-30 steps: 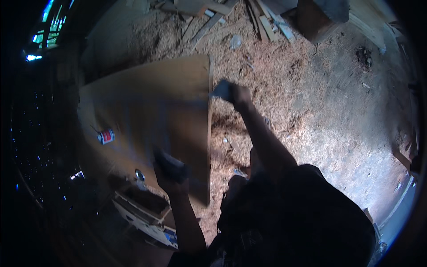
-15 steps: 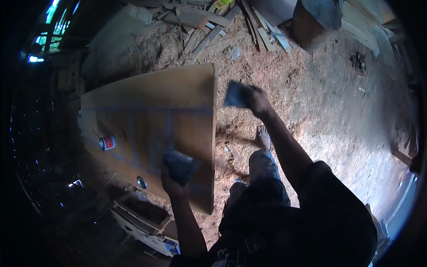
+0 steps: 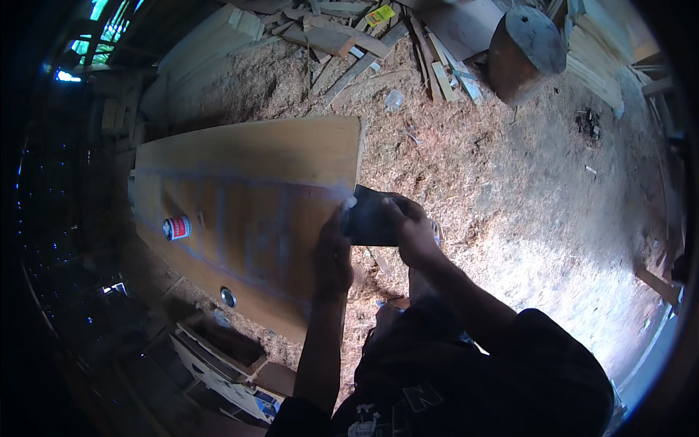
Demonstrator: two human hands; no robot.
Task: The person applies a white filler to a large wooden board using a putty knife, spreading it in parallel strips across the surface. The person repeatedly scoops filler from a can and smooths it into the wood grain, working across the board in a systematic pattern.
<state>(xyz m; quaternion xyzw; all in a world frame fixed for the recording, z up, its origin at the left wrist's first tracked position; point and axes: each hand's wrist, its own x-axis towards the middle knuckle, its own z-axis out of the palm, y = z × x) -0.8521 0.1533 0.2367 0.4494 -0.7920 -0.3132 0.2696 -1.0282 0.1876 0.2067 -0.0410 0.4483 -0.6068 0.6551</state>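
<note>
Both of my hands meet at a dark, flat, roughly square sheet that looks like sandpaper, just past the right edge of a wooden panel. My left hand is closed on the sheet's left side, thumb near its upper corner. On the opposite side, my right hand pinches it with the thumb on top. Whether one piece or two lie together there, I cannot tell. Bluish-grey bands run across the panel's brown face.
On the panel stand a red and white can and a round metal lid. Wood offcuts and a rusty metal drum are at the far side. Shavings cover the floor. A wooden box sits at the lower left.
My hands were apart, each with a dark piece. The left has moved right from over the panel, and the right has come down toward me, so they now meet at the sheet.
</note>
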